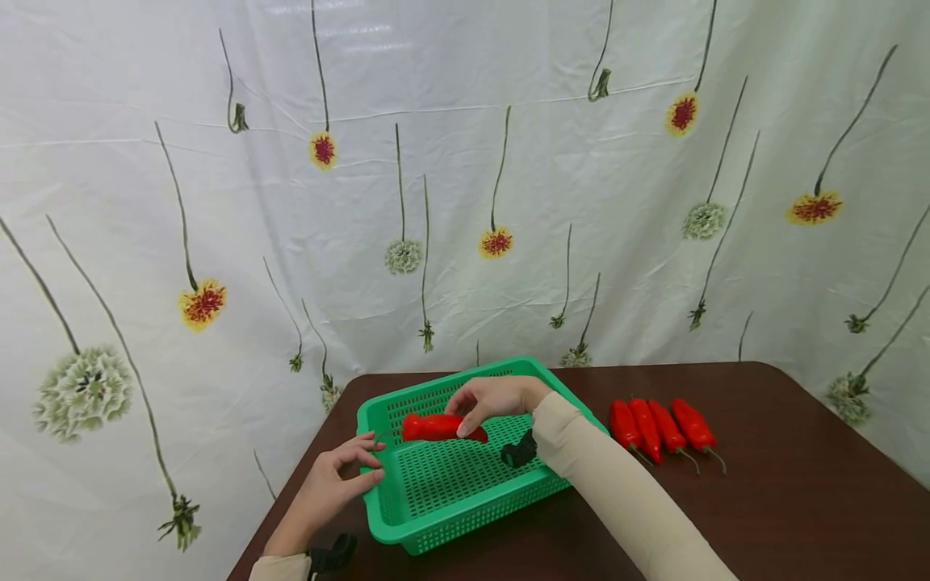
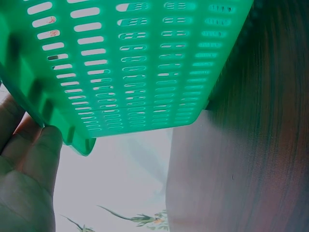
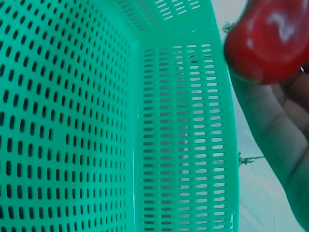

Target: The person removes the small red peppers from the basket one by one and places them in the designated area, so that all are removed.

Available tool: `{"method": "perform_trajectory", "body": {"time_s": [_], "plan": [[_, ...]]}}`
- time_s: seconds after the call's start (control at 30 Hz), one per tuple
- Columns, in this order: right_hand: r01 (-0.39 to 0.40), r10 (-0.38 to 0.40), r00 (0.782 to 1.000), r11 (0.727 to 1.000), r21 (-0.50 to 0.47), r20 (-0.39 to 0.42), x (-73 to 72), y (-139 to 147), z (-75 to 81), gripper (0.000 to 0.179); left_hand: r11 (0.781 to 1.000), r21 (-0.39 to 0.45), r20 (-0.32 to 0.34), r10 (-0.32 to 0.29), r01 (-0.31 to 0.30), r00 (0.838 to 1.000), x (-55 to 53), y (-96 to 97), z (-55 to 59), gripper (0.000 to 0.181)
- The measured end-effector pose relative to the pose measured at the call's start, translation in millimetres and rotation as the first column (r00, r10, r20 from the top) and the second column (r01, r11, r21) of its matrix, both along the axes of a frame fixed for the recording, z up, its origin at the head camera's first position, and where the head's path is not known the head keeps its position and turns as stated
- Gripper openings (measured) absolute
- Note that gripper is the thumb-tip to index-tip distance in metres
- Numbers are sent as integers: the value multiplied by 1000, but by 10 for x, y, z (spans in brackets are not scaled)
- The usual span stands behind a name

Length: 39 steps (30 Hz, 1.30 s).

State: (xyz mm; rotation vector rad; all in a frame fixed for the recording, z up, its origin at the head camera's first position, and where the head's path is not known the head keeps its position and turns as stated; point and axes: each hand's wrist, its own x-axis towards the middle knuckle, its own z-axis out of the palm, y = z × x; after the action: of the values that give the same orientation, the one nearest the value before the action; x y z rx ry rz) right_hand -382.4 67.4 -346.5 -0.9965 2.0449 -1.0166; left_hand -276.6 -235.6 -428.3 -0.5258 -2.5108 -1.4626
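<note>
My right hand (image 1: 490, 399) pinches a red pepper (image 1: 430, 427) between thumb and fingers, holding it nearly level above the green plastic basket (image 1: 465, 542). In the right wrist view the rounded end of the pepper (image 3: 270, 43) shows close up, over the slotted basket wall (image 3: 181, 140). At the basket's left end is my left hand (image 1: 334, 480), its thumb apart from the loosely bent fingers. Those fingers (image 2: 43, 154) lie by the basket rim in the left wrist view; whether they touch it, I cannot tell. The basket floor shows no peppers.
Several red peppers (image 1: 661, 428) lie side by side to the right of the basket, on the dark brown table (image 1: 785, 484). Behind the table hangs a white cloth (image 1: 450, 64) with printed flowers. Black straps circle both wrists.
</note>
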Motion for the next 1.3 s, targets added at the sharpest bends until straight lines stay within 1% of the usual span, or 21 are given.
{"method": "perform_trajectory", "body": {"time_s": [0.13,0.23,0.4,0.53,0.7,0.9,1.03,1.17,1.3], "plan": [[59,-58,998,998,-35,29,29,41,18,28,1000,-13,3,12,-12,1000,3,3,3,12],[98,-93,992,993,-66,80,44,61,25,26,1000,-13,10,17,-17,1000,1,6,4,12],[158,-134,974,980,-124,183,82,82,29,25,1000,3,16,7,-7,1000,-6,11,-5,13],[200,-161,961,966,-164,224,121,104,26,24,1000,4,5,4,-4,1000,-5,15,-7,12],[255,-198,947,943,-215,254,161,151,39,26,1000,-1,-5,7,-7,1000,-8,13,-10,10],[296,-230,937,922,-249,262,191,225,60,28,1000,-6,-10,18,-18,1000,-15,11,-10,11],[315,-245,933,909,-272,262,210,273,64,28,1000,10,-2,10,-10,1000,-15,13,-7,12],[333,-256,928,897,-291,271,247,299,72,29,1000,7,-16,1,-1,1000,-6,9,-11,10],[351,-270,923,881,-317,273,300,324,88,28,1000,15,-31,-21,21,999,0,0,-15,8]]}}
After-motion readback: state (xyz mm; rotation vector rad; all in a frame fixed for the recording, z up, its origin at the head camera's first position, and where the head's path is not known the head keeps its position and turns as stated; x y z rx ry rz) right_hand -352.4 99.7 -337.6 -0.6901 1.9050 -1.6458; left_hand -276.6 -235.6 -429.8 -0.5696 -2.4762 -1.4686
